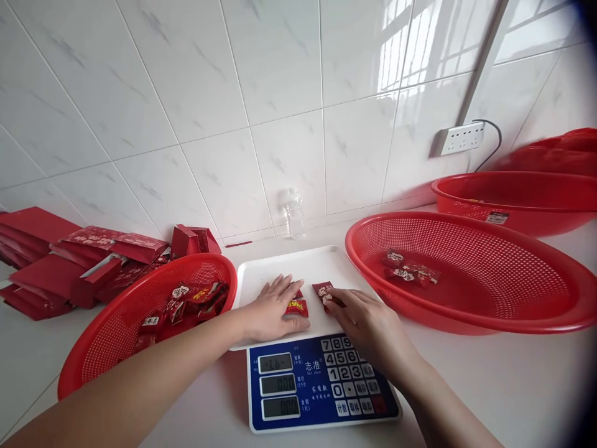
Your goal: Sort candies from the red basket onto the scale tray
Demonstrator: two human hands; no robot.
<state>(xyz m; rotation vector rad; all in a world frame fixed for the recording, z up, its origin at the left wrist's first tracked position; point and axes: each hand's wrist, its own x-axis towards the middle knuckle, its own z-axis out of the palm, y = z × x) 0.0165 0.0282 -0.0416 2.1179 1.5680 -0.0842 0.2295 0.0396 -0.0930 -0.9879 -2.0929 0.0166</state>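
Note:
A digital scale with a blue keypad panel (303,389) and a white weighing tray (321,255) stands in front of me. Fingers outstretched, my left hand (275,308) rests palm down on the tray over small red wrapped packets (297,307), partly hiding them. On the tray's right side, the thumb and fingertips of my right hand (366,317) are closed on a dark red packet (323,290) with white lettering. Similar packets (200,302) lie in a red basket (196,267) at left, and several more (410,270) in a red basket (466,230) at right.
Dark red folded boxes (56,261) are piled at far left. Behind the tray, a clear bottle (294,214) stands near the tiled wall (280,74). Another red basket (536,214) is at back right, below a power strip (461,138) with a black cable.

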